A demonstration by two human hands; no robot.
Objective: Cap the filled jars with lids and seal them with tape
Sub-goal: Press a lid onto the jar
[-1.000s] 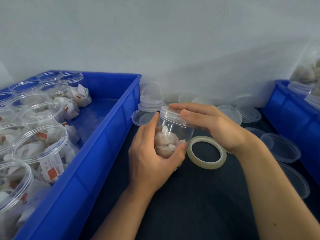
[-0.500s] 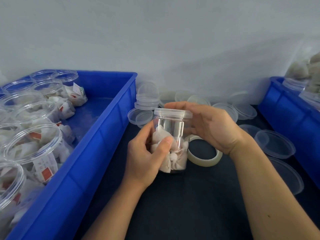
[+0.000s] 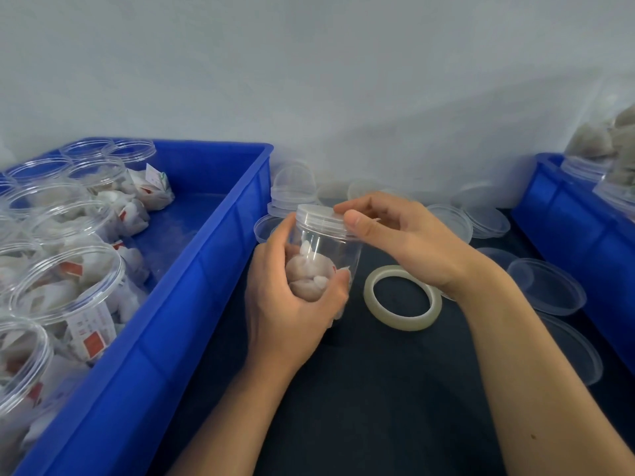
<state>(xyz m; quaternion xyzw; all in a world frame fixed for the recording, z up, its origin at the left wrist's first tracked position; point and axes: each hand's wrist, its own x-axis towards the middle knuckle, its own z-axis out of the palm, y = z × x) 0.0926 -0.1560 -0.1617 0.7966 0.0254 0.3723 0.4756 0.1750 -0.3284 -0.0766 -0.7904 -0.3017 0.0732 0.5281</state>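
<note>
Jar (image 3: 324,259) sat at frame centre, held just off the dark tabletop (image 3: 395,389), long axis near upright w/ top tipped slightly toward upper left. Lid (image 3: 318,216) already sat on its mouth; whether fully seated, can't tell. Left hand (image 3: 292,304) wrapped the lower body from the left, thumb and fingers curled round it, clamped on. Right hand (image 3: 405,242) came in from the right, fingers and thumb curled over the lid's right rim, gripping it, wrist angled down to lower right.

Key relation: tape roll (image 3: 402,297) lay flat on the tabletop just right of the jar, directly under the right wrist, so right hand was nearer; probably a short drop to grab it once the lid was tight.

Uncapped filled jars stood in blue bin (image 3: 192,304), left of frame.
</note>
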